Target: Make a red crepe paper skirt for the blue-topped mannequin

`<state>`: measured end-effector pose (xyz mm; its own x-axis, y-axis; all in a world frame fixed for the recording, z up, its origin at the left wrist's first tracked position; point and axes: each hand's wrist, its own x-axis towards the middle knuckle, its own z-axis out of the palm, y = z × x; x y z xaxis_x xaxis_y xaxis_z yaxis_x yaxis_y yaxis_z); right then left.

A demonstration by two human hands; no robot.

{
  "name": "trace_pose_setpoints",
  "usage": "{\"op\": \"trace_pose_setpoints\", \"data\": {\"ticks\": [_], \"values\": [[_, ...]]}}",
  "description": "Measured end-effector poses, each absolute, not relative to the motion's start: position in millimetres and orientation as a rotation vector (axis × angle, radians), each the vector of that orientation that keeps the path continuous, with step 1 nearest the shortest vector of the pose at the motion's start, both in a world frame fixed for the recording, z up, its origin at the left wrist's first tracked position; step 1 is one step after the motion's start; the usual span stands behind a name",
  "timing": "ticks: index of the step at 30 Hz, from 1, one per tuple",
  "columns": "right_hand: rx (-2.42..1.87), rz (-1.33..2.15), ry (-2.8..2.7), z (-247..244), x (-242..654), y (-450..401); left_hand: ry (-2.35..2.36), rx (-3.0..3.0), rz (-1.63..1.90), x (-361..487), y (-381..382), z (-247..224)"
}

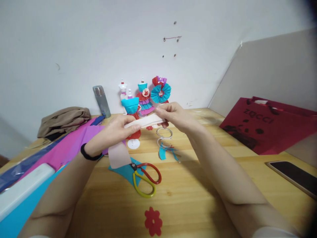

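Observation:
A folded cream strip [147,121], like paper or thin cloth, is stretched between my hands above the table. My left hand [118,130] pinches its left end, thumb on top. At the other end, my right hand [175,115] grips it between thumb and fingers. Below my left wrist a pale pink-white piece [119,156] lies partly over a turquoise piece [126,175]; whether it joins the strip I cannot tell. Scissors [135,168] with one red and one yellow handle rest there. Behind the strip stand small dress forms [143,96] in turquoise, red and purple ruffles, partly hidden.
A red flower cutout [153,221] lies at the front. Two rolls of clear tape [164,133] and turquoise scraps [162,152] sit mid-table. Coloured sheets [61,142], brown cloth [65,120] and a bottle [101,100] are left; a red bag [269,125] and phone [294,175] right.

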<state>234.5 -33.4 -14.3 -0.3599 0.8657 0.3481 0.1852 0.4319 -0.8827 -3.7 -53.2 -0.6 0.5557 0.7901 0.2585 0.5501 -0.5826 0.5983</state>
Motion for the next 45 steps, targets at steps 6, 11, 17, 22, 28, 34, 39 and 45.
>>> {"op": "trace_pose_setpoints", "data": {"ticks": [6, 11, 17, 22, 28, 34, 39, 45], "values": [[-0.898, 1.002, -1.774, -12.6, 233.0, -34.1, 1.063, 2.295, 0.7, -2.2, -52.3, -1.2], [-0.933, 1.035, -1.793, -11.1, 230.4, -37.6, 1.038, 2.292, 0.65, -1.7, -52.2, -0.2], [-0.938, 0.959, -1.877, -13.7, 232.4, -34.9, 1.081, 2.353, 0.635, -2.8, -50.7, 0.5], [-0.9, 0.91, -1.941, -17.8, 233.1, -29.9, 1.075, 2.37, 0.598, -4.6, -51.7, 2.7], [-0.823, 0.947, -1.962, -19.5, 230.7, -29.7, 1.086, 2.346, 0.585, -3.0, -52.6, 2.7], [-0.916, 0.945, -2.034, -18.0, 233.1, -33.1, 1.097, 2.35, 0.583, -6.1, -51.7, 2.3], [-0.898, 1.033, -2.02, -18.9, 233.7, -33.2, 1.059, 2.358, 0.552, -8.7, -50.6, 1.2], [-0.893, 1.063, -1.954, -19.4, 234.8, -30.2, 1.09, 2.371, 0.555, -15.4, -50.4, 4.4]]}}
